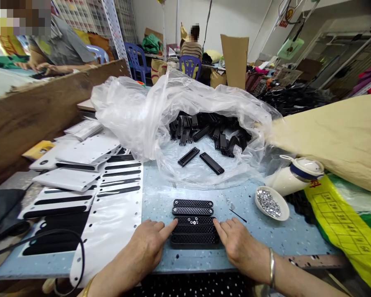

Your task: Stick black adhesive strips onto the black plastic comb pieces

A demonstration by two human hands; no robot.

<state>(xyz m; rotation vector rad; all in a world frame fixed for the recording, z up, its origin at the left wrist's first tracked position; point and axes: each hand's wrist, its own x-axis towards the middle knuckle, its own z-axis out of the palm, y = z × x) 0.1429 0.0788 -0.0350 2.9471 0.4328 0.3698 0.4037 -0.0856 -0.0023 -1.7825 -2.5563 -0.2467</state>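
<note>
Several black textured plastic strips (pixel 193 229) lie stacked side by side on the blue table before me. My left hand (pixel 151 239) has its index fingertip at the left end of one strip, its other fingers curled. At the right end of that same strip is the index fingertip of my right hand (pixel 235 239), also with the other fingers curled. Both thumbs are mostly hidden. A few small silver metal pieces (pixel 193 221) rest on the strip between my hands. Just beyond, two black strips (pixel 193 211) show a silver piece at each end.
A clear plastic bag (pixel 126 119) spills black strips (pixel 212 163). To the right are a bowl (pixel 284 210) of silver pieces, a thin dark rod (pixel 238 215) and a white bottle (pixel 284 179). White punched sheets (pixel 117 206) lie left. Two people sit beyond the table.
</note>
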